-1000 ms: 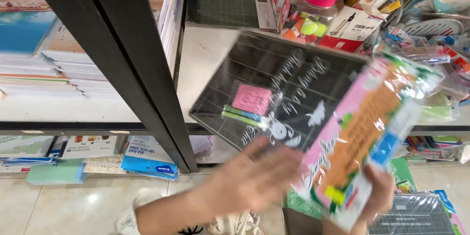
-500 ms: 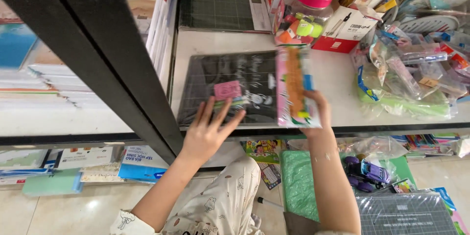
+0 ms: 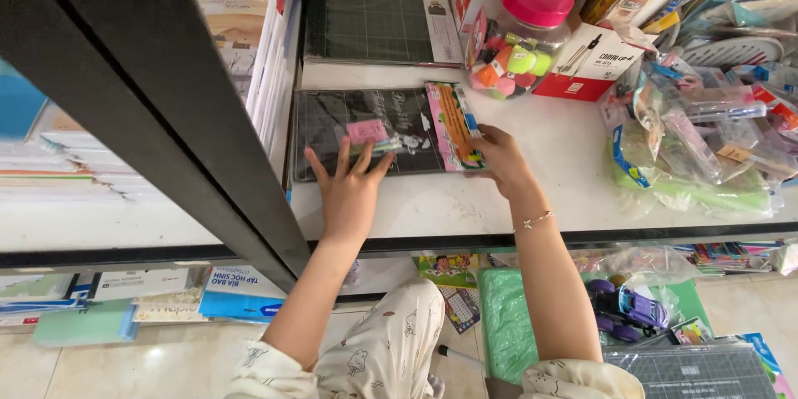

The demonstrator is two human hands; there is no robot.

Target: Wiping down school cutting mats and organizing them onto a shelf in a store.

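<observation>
**Two hands settle a black board pack and a colourful packet on the shelf**

We see the left hand [image 3: 349,191] lying flat on a black board pack [image 3: 366,133], with its fingers spread wide and the palm pressing on the near edge. It pinches nothing; its grip is open and flat. A small pink pad [image 3: 367,130] inside the pack sits just in front of the fingertips.

The right hand [image 3: 497,160] holds a colourful packet [image 3: 453,126] at its near end, the fingers curled around the edge, thumb side hidden from us. The packet lies on the right part of the black board pack, touching it.

As far as we can judge, the black board pack is already placed: it rests flat on the white shelf [image 3: 540,191], beside the stack of white books [image 3: 266,58] on the left. The colourful packet seems almost placed, but the right hand has not released it, so letting go and perhaps a small alignment are left.

The long axis of the colourful packet runs from the near side to the back of the shelf, a little tilted to the left at the far end, which points toward the jar with a pink lid [image 3: 519,37]. The black board pack has its long axis from left to right, parallel with the shelf front.
</observation>
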